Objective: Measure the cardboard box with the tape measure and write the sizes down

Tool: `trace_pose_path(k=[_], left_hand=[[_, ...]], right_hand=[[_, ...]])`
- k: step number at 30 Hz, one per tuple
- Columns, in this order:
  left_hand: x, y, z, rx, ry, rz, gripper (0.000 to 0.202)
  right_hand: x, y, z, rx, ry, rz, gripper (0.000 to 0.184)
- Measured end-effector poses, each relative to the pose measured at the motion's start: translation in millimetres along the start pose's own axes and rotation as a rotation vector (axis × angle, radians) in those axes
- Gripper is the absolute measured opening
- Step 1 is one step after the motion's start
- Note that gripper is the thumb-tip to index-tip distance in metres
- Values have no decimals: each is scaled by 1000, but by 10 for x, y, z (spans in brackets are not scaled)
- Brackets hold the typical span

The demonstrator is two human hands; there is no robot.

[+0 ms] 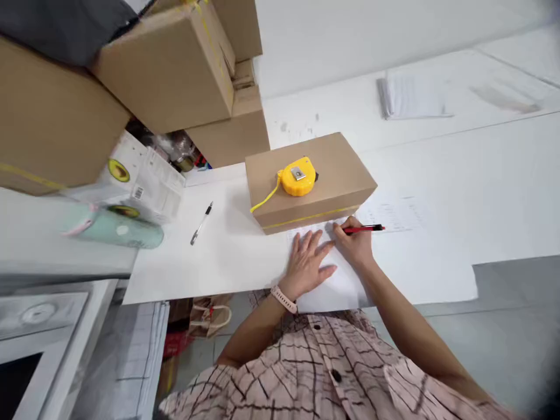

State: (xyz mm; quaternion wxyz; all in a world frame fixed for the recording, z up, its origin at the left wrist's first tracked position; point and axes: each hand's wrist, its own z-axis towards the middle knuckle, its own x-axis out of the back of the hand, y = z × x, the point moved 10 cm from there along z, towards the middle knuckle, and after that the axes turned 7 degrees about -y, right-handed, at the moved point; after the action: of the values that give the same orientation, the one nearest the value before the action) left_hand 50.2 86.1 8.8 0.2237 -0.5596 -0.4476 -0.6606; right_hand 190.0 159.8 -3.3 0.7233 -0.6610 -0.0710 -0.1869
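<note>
we see a slim red and black pen point(366, 228) in the right hand point(356, 249); the grip of this hand is clamped on it, over a thin white sheet of paper point(335, 291). its black end points to the right, and its tip is hidden by the fingers, so we cannot tell if it touches the sheet. the left hand point(306, 268) rests palm down over the left part of this sheet, with its grip apart: the fingers are spread. on its wrist we notice a pale pink band point(284, 298). the sheet lies on the flat white table point(227, 256), at the near edge. just beyond both hands we find a brown cardboard box point(343, 163) with a yellow stripe, and on its top rests a rounded yellow tape measure point(298, 182) with a yellow strap. to the left of the box, a clear pen with black parts point(202, 223) lies on the table. farther left we see a mint green cylindrical bottle point(131, 230), beside a white carton with avocado pictures point(164, 182). behind them large brown cardboard boxes point(170, 70) are piled. farther away on the right, a stack of white papers point(413, 98) lies well apart from the hands.
</note>
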Motion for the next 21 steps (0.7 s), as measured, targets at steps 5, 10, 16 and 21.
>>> trace_pose_path(k=[5,10,16,21], left_hand=[[3,-21,2,2,-3,5,59],[-6,-22,5,11,-12,10,60],[1,-22,5,10,-4,14,60],[-1,-26,10,10,-10,15,60]], right_hand=[[44,15,-26,-2,18,0,32],[51,38,-21,-21,21,0,32],[46,41,-22,-37,11,34,33],[62,-1,-15,-45,19,35,34]])
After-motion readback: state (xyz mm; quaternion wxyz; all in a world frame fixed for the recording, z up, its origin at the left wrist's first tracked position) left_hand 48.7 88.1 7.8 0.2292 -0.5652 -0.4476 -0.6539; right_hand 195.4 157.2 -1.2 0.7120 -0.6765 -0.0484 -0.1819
